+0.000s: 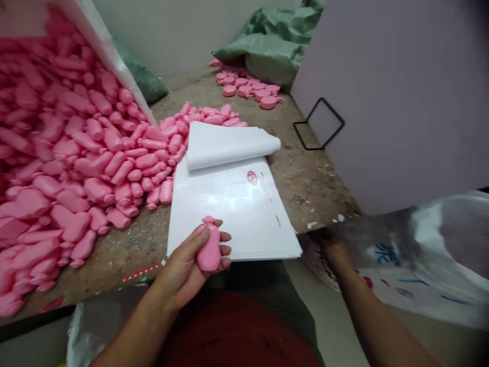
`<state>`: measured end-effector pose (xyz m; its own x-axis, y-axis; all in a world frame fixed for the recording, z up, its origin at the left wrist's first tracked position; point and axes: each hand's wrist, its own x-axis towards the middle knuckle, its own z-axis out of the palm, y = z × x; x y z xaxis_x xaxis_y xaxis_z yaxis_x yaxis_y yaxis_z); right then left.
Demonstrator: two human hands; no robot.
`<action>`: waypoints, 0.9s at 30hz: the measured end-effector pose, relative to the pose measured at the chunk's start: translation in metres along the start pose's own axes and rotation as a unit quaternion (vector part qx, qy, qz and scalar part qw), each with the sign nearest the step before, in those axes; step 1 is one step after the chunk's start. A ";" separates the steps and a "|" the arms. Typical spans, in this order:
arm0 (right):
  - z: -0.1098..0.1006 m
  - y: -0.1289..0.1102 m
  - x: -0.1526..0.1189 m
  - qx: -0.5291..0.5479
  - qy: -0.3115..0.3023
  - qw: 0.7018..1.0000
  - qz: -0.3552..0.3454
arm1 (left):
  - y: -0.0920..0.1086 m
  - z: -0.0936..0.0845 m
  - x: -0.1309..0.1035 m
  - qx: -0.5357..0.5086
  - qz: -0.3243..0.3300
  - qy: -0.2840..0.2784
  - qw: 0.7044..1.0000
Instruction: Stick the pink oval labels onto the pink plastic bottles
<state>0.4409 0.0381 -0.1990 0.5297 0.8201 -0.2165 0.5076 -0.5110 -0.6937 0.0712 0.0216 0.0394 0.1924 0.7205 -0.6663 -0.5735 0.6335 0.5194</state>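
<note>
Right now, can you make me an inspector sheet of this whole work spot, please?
Surface: brown tabletop, worn and speckled.
Job's things: pink bottle-shaped piece; white paper stack; heap of pink pieces left of the stack.
Clutter: red-and-white strip at the front edge.
Grips: left grip holds one piece; right grip is dim, hold unclear.
Cables: nothing seen.
Surroundings: green cloth, pale panel, black frame, plastic bag.

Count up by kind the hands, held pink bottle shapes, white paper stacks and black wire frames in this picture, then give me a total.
Hands: 2 (left hand, right hand)
Held pink bottle shape: 1
White paper stack: 1
Black wire frame: 1
Total: 5
</note>
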 end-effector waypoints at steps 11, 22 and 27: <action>-0.012 0.012 -0.025 0.127 -0.034 0.979 0.157 | -0.005 0.005 0.000 0.075 -0.014 0.056 0.996; -0.061 -0.069 -0.112 0.240 -0.170 0.952 0.080 | -0.028 0.021 -0.015 0.247 0.046 -0.058 0.966; -0.093 -0.148 -0.164 0.252 -0.333 0.907 -0.047 | -0.044 0.036 -0.017 0.461 0.175 -0.170 0.853</action>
<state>0.3423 -0.0450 0.0035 -0.1129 0.9133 -0.3913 0.0644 -0.3862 -0.9201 0.1218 -0.0081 0.0466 0.4478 0.8522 -0.2706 0.1959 0.2018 0.9596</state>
